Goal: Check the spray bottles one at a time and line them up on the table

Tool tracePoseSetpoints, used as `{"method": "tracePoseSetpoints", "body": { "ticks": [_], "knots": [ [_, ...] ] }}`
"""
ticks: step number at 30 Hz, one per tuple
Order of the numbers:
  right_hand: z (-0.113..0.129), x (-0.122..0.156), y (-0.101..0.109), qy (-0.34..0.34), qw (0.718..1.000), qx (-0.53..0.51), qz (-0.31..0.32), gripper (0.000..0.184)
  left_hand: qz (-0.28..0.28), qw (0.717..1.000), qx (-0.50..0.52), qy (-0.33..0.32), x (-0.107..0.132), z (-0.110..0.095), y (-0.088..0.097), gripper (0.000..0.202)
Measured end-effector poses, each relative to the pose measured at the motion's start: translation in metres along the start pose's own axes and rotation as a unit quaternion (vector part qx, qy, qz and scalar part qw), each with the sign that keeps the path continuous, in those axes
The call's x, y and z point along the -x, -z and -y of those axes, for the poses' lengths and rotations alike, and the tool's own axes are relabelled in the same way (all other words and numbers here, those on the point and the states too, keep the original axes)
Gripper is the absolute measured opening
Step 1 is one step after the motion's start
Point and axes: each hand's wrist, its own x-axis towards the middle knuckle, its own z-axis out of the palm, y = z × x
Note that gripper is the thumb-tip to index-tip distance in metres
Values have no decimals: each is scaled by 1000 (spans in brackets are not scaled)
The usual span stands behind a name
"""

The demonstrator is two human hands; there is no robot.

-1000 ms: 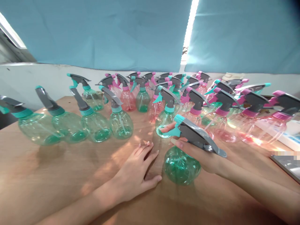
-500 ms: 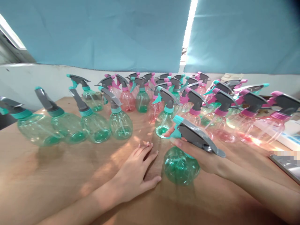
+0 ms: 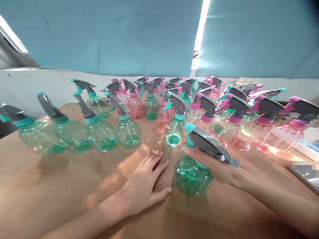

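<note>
My right hand (image 3: 216, 167) is wrapped round the neck of a green spray bottle (image 3: 193, 177) with a grey and teal trigger head. Its index finger is curled on the teal trigger, which sits pulled in towards the neck. The nozzle points away to the left. Flat on the wooden table (image 3: 82, 205), left of this bottle, rests my left hand (image 3: 144, 182), fingers spread and holding nothing. Just beyond the held bottle stands another green spray bottle (image 3: 174, 131).
Several green spray bottles (image 3: 129, 132) line the left side of the table. Several pink ones (image 3: 239, 132) stand at the right, and a mixed cluster fills the back. A dark flat device (image 3: 304, 176) lies at the right edge. Blue curtains (image 3: 112, 36) hang behind.
My right index finger has drawn back, pulling the teal trigger in towards the bottle neck. The left hand and the standing bottles have not moved.
</note>
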Motion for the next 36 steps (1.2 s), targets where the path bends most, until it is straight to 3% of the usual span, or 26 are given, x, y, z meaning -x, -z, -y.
{"method": "tracePoseSetpoints", "body": {
  "ticks": [9,14,24,30,36],
  "knots": [
    [0,2,-3,-25,999,-26,-20,19,-5,1000,19,5,0,0,0,65],
    [3,-2,-4,-5,999,-42,-33,17,16,1000,1,14,-1,-1,2,67],
    [0,0,-5,-13,996,-86,-10,34,10,1000,9,7,-1,-2,3,66],
    [-1,0,-5,-2,997,-81,-5,28,1,1000,19,7,0,0,1,65],
    [0,1,-4,-1,996,-88,-3,37,-9,1000,19,5,1,0,0,65]
  ]
}}
